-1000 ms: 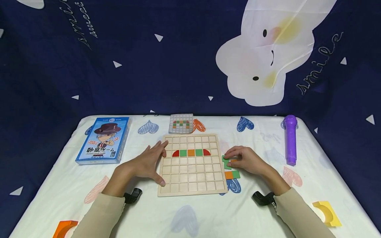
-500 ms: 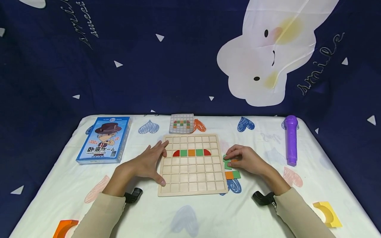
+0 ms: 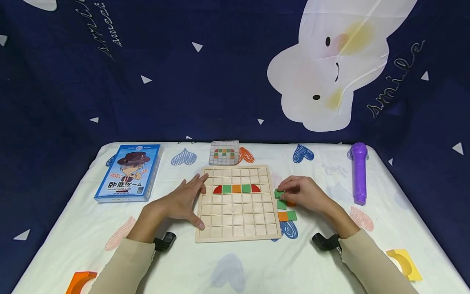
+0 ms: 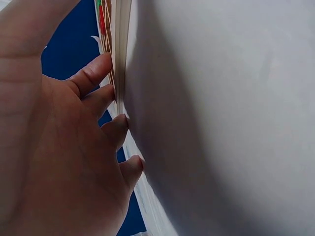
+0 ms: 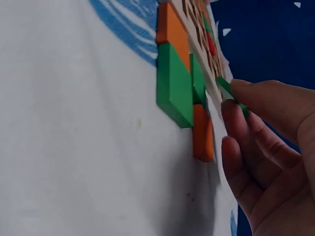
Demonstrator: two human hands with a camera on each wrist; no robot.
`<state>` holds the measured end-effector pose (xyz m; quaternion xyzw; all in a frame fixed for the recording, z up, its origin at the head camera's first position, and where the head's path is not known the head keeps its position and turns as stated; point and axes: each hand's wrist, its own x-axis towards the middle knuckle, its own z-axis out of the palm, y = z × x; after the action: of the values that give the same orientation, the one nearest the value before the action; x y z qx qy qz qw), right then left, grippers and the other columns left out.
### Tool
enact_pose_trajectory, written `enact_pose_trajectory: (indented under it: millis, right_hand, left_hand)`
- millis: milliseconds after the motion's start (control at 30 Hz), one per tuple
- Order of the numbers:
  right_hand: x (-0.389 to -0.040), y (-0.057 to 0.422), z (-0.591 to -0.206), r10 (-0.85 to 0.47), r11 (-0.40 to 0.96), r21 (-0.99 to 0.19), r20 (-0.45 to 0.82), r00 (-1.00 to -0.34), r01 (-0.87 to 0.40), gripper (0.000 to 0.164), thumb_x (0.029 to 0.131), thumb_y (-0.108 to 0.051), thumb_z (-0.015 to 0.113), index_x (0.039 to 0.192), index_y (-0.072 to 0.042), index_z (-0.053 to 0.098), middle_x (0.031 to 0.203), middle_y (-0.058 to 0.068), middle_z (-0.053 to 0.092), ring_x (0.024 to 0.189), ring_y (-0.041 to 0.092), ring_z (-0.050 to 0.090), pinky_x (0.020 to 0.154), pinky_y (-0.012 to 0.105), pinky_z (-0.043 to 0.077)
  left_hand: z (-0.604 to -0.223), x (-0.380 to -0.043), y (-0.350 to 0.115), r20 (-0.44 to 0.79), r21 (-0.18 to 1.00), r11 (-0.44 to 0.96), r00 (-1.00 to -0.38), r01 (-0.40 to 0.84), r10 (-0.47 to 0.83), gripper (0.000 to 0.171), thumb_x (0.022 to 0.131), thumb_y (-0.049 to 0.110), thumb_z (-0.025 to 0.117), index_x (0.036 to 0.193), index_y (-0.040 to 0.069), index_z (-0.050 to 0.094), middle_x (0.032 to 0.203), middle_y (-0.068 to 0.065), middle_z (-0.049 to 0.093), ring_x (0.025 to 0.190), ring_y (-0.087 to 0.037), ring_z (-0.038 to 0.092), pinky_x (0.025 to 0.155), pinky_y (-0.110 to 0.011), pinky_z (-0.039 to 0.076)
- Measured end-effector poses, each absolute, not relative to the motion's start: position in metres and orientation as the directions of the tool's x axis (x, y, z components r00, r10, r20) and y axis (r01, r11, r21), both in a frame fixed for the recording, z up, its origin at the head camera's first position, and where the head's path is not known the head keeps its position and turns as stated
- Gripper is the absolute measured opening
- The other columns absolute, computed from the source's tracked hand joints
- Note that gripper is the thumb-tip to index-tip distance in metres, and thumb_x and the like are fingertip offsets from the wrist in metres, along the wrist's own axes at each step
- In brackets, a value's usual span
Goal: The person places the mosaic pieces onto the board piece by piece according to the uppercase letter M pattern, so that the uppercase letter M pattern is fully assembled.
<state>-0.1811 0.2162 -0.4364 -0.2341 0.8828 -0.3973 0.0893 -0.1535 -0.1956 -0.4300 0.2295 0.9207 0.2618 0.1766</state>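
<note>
A wooden grid board (image 3: 233, 225) lies mid-table, with a row of red, green and orange pieces (image 3: 236, 188) set in its cells. My left hand (image 3: 176, 202) rests on the board's left edge, fingers spread; in the left wrist view the fingertips (image 4: 106, 64) touch its side. Right of the board my right hand (image 3: 304, 192) pinches a green square tile (image 5: 225, 88) between thumb and fingers, raised off the cloth. Below that hand lie another green tile (image 3: 281, 205) and an orange tile (image 3: 291, 203), partly covered. An orange tile (image 3: 282, 216) and a green tile (image 3: 291, 215) sit side by side nearer me.
A pattern card (image 3: 224, 152) with a coloured grid lies behind the board. On the left is a blue game box (image 3: 126, 173); on the right, a purple microphone-shaped object (image 3: 359, 173). An orange block (image 3: 78, 281) and a yellow block (image 3: 406, 264) are at the near corners.
My right hand has lifted slightly with the green tile pinched in it, uncovering more of the green and orange tiles below. The left hand stays on the board's edge.
</note>
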Motion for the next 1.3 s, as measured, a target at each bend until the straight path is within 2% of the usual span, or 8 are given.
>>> enact_pose_trajectory:
  millis: [100, 167, 267, 333, 533, 667, 1000, 1300]
  right_hand:
    - [-0.181, 0.213, -0.434, -0.491, 0.565, -0.742, 0.047, -0.870, -0.360, 0.018, 0.085, -0.011, 0.081, 0.103, -0.012, 0.081, 0.110, 0.002, 0.077, 0.099, 0.010, 0.068, 0.082, 0.015, 0.055]
    - [-0.182, 0.209, -0.433, -0.496, 0.556, -0.745, 0.058, -0.866, -0.368, 0.019, 0.085, -0.011, 0.081, 0.104, -0.013, 0.081, 0.111, 0.002, 0.077, 0.100, 0.010, 0.069, 0.081, 0.015, 0.055]
    - [-0.182, 0.203, -0.433, -0.508, 0.535, -0.759, 0.063, -0.859, -0.372, 0.019, 0.086, -0.011, 0.080, 0.105, -0.013, 0.081, 0.113, 0.003, 0.077, 0.100, 0.011, 0.069, 0.078, 0.016, 0.056]
    - [-0.183, 0.197, -0.433, -0.516, 0.528, -0.761, 0.065, -0.854, -0.377, 0.019, 0.087, -0.012, 0.080, 0.106, -0.013, 0.081, 0.115, 0.004, 0.076, 0.100, 0.012, 0.069, 0.077, 0.017, 0.056]
    - [-0.183, 0.176, -0.433, -0.541, 0.500, -0.772, 0.074, -0.837, -0.392, 0.018, 0.088, -0.013, 0.079, 0.105, -0.014, 0.081, 0.116, 0.003, 0.075, 0.096, 0.012, 0.069, 0.076, 0.017, 0.057]
    - [-0.182, 0.158, -0.432, -0.568, 0.477, -0.782, 0.074, -0.819, -0.402, 0.017, 0.087, -0.014, 0.080, 0.104, -0.013, 0.081, 0.116, 0.001, 0.075, 0.099, 0.013, 0.070, 0.077, 0.019, 0.057]
    - [-0.184, 0.119, -0.434, -0.653, 0.450, -0.764, 0.072, -0.754, -0.463, 0.015, 0.087, -0.015, 0.080, 0.102, -0.015, 0.082, 0.114, -0.003, 0.076, 0.114, 0.016, 0.068, 0.095, 0.024, 0.057]
    - [-0.181, 0.090, -0.434, -0.705, 0.415, -0.755, 0.086, -0.704, -0.508, 0.015, 0.089, -0.013, 0.078, 0.104, -0.012, 0.081, 0.114, -0.002, 0.076, 0.112, 0.014, 0.070, 0.095, 0.022, 0.057]
  left_hand:
    - [-0.430, -0.153, -0.196, -0.201, 0.563, 0.756, -0.832, 0.333, 0.516, 0.146, 0.051, 0.055, 0.098, 0.159, -0.001, 0.017, 0.120, -0.001, 0.055, 0.160, -0.045, 0.007, 0.126, -0.072, 0.008]
    - [-0.430, -0.153, -0.195, -0.201, 0.562, 0.757, -0.833, 0.333, 0.516, 0.135, 0.051, 0.055, 0.098, 0.153, 0.000, 0.029, 0.137, -0.007, 0.054, 0.160, -0.045, 0.008, 0.126, -0.072, 0.008]
    - [-0.429, -0.153, -0.194, -0.213, 0.558, 0.764, -0.834, 0.324, 0.509, 0.110, 0.049, 0.056, 0.098, 0.133, 0.007, 0.046, 0.163, -0.015, 0.035, 0.161, -0.043, 0.008, 0.127, -0.071, 0.008]
    - [-0.430, -0.154, -0.194, -0.218, 0.554, 0.769, -0.836, 0.319, 0.504, 0.096, 0.048, 0.056, 0.098, 0.118, 0.011, 0.049, 0.172, -0.017, 0.018, 0.161, -0.043, 0.008, 0.127, -0.070, 0.008]
    - [-0.431, -0.155, -0.194, -0.217, 0.558, 0.766, -0.835, 0.319, 0.506, 0.092, 0.048, 0.056, 0.098, 0.112, 0.013, 0.048, 0.172, -0.017, 0.016, 0.161, -0.043, 0.008, 0.127, -0.071, 0.008]
    - [-0.431, -0.156, -0.194, -0.219, 0.557, 0.767, -0.834, 0.320, 0.507, 0.092, 0.048, 0.056, 0.098, 0.112, 0.013, 0.048, 0.172, -0.017, 0.017, 0.161, -0.043, 0.008, 0.127, -0.071, 0.008]
    - [-0.430, -0.155, -0.194, -0.218, 0.557, 0.767, -0.836, 0.318, 0.504, 0.092, 0.048, 0.057, 0.098, 0.112, 0.013, 0.048, 0.172, -0.017, 0.018, 0.161, -0.043, 0.009, 0.127, -0.071, 0.009]
    - [-0.430, -0.156, -0.194, -0.224, 0.553, 0.770, -0.833, 0.319, 0.506, 0.091, 0.049, 0.058, 0.097, 0.111, 0.013, 0.048, 0.172, -0.016, 0.018, 0.161, -0.043, 0.009, 0.127, -0.070, 0.010]
